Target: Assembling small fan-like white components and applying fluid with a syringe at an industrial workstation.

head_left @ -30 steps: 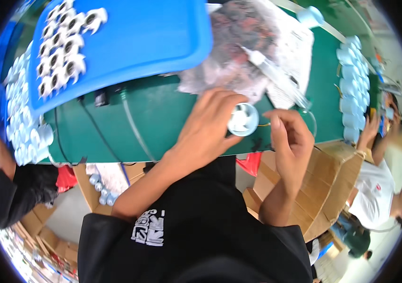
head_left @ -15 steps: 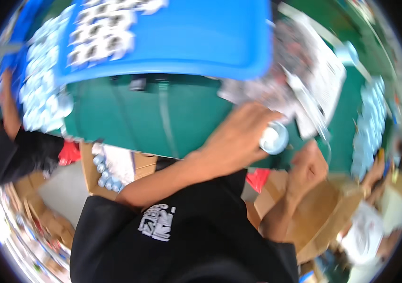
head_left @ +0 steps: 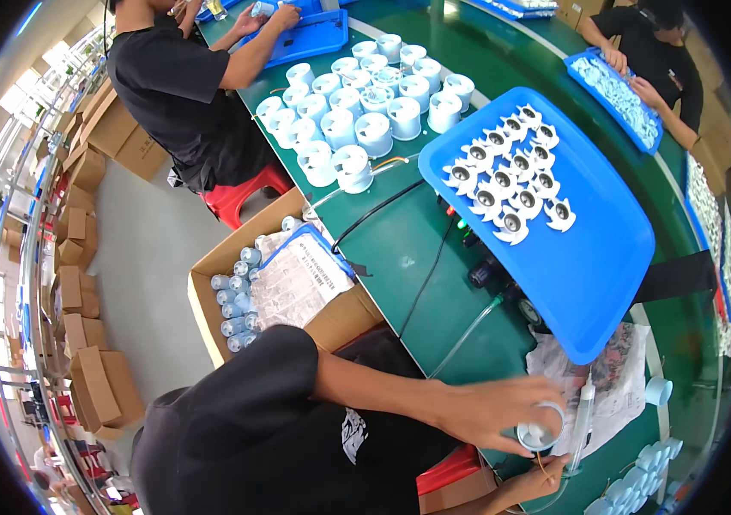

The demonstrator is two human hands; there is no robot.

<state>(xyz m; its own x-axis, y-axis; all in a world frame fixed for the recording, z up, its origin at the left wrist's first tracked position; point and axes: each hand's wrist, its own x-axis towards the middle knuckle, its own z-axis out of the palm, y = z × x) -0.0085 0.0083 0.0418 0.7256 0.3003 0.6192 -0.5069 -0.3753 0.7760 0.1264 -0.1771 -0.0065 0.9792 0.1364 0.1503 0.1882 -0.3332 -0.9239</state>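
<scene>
My left hand point(head_left: 492, 414) is curled around a light-blue plastic cup-shaped housing point(head_left: 540, 439), blurred by motion, with its open end and a white part inside facing up. From the cup a thin orange wire point(head_left: 541, 464) runs down to my right hand point(head_left: 530, 486). Those fingers are pinched together just below the cup; whether the wire is between them is hard to see. Beside the fingertips stands a clear syringe-like tube point(head_left: 583, 421), tilted, with a thin hose near its lower end.
A blue tray point(head_left: 593, 266) holding several white fan wheels point(head_left: 503, 178) stands ahead. Many light-blue cups point(head_left: 373, 133) cover the table to the left, more point(head_left: 640, 476) lie at right. A carton point(head_left: 202, 300) of cups is by my left side. Co-workers sit at blue trays; cables cross the green table.
The view has swung toward the left, bringing the carton and a co-worker into fuller sight. My right hand, a loose fist apart from the cup before, is now close beneath it.
</scene>
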